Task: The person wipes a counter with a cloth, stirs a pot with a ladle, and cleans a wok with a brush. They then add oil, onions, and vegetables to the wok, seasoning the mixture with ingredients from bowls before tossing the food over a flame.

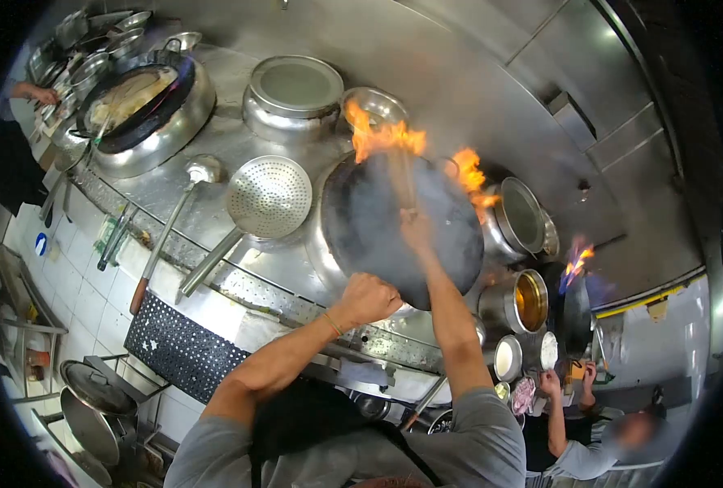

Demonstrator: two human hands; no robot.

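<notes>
A large dark wok (353,220) sits over the burner in front of me, with smoke across its inside and flames (390,138) rising past its far rim. My left hand (367,298) is closed in a fist at the wok's near rim; the fingers hide the exact grip. Inside the wok, my right hand (412,228) is wrapped round a tan brush (402,175), which looks like bamboo and points to the far side. Smoke blurs the brush's tip. Left of the wok lies a perforated strainer ladle (269,195), its handle toward me.
A long-handled ladle (166,236) rests farther left, near a second wok (134,106) holding pale food. A lidded pot (293,98) stands behind. To the right are a pot of amber liquid (528,301), another flame (577,262) and a co-worker (577,447). Another person's hand (43,95) shows at far left.
</notes>
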